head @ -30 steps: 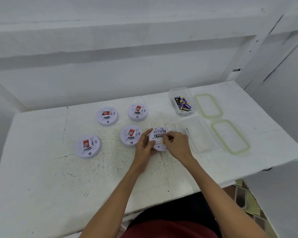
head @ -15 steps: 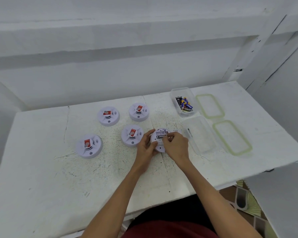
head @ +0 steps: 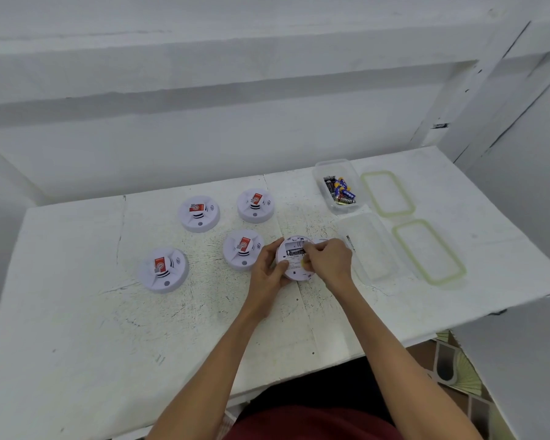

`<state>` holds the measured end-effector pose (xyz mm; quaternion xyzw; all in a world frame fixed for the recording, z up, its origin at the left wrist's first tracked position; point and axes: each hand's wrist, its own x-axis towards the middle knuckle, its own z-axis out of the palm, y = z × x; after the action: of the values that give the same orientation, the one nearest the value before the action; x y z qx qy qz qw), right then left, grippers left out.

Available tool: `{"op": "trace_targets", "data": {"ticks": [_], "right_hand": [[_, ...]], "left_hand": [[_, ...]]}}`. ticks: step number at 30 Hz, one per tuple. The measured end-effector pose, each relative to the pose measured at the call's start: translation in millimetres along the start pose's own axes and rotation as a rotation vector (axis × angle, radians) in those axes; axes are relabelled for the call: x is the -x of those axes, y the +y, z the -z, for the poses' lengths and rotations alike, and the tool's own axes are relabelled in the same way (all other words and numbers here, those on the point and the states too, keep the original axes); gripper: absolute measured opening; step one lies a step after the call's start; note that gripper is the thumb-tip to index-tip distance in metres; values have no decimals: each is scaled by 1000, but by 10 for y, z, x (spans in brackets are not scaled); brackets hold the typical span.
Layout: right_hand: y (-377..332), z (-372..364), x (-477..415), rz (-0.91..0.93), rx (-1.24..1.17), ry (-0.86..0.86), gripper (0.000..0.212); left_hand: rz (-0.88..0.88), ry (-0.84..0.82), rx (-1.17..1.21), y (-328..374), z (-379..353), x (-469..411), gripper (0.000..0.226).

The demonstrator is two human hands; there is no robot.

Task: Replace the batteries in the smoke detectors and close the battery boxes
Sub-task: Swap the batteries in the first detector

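A white smoke detector (head: 291,269) lies upside down on the table with its battery bay open and a dark battery (head: 295,251) in the bay. My left hand (head: 269,271) grips the detector's left rim. My right hand (head: 326,260) covers its right side, fingertips pinched at the battery in the bay. Several more detectors sit face up with red labels: one beside my left hand (head: 242,249), one at the left (head: 163,269), two at the back (head: 198,213) (head: 255,205).
A clear box (head: 321,173) with several batteries stands at the back right. A second clear box (head: 373,249) sits right of my hands. Two green-rimmed lids (head: 388,193) (head: 427,252) lie further right. The table's right edge (head: 521,300) drops to the floor.
My right hand's fingers have shifted slightly up onto the battery bay. The detector and left hand stay in place.
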<state>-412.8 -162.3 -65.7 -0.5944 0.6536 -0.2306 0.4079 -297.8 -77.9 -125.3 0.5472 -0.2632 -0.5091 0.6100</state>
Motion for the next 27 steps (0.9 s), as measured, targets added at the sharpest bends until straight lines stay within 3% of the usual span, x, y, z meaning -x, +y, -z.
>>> {"op": "trace_targets", "data": {"ticks": [7, 17, 21, 27], "right_hand": [[4, -130, -44, -5, 41, 52, 39], [-4, -73, -24, -58, -61, 24, 26], [-9, 66, 31, 54, -33, -1, 27], [5, 524, -39, 175, -113, 139, 13]], "left_hand": [[-13, 9, 22, 5, 7, 10, 49], [-20, 22, 20, -2, 1, 27, 44], [-3, 25, 22, -16, 8, -3, 42], [19, 21, 28, -36, 17, -17, 42]]}}
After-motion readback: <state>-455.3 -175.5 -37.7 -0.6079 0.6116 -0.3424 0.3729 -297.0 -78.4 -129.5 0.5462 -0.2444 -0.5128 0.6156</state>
